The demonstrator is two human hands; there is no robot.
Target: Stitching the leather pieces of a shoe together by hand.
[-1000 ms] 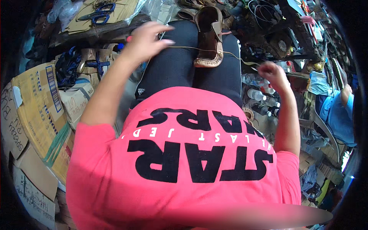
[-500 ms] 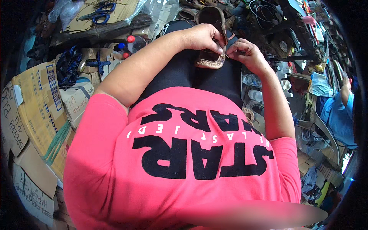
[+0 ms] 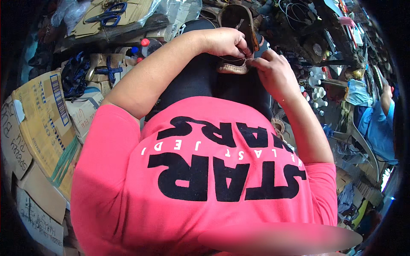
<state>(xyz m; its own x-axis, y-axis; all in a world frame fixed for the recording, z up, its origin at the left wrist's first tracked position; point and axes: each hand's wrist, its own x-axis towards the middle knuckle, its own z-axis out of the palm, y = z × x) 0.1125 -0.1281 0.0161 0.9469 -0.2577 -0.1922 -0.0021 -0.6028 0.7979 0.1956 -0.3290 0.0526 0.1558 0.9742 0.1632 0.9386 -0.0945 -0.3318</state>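
Observation:
A brown leather shoe rests on my lap, its gathered, stitched toe edge pointing toward me. My left hand reaches over from the left, its fingers closed on the shoe's upper edge near the opening. Close by on the right, my right hand has thumb and fingers pinched together at the toe seam. What is in that pinch is too small to make out. A thin thread shows beside the left fingertips.
Blue-handled scissors lie on cardboard at the far left. Cardboard boxes stand at my left, near a red-capped bottle. Several white bottles are at my right. Beyond them, another person's blue clothing shows at the edge.
My right hand has turned, its back now more toward me, and its fingertips have come closer to the seam. The left hand keeps its hold; the shoe has shifted slightly.

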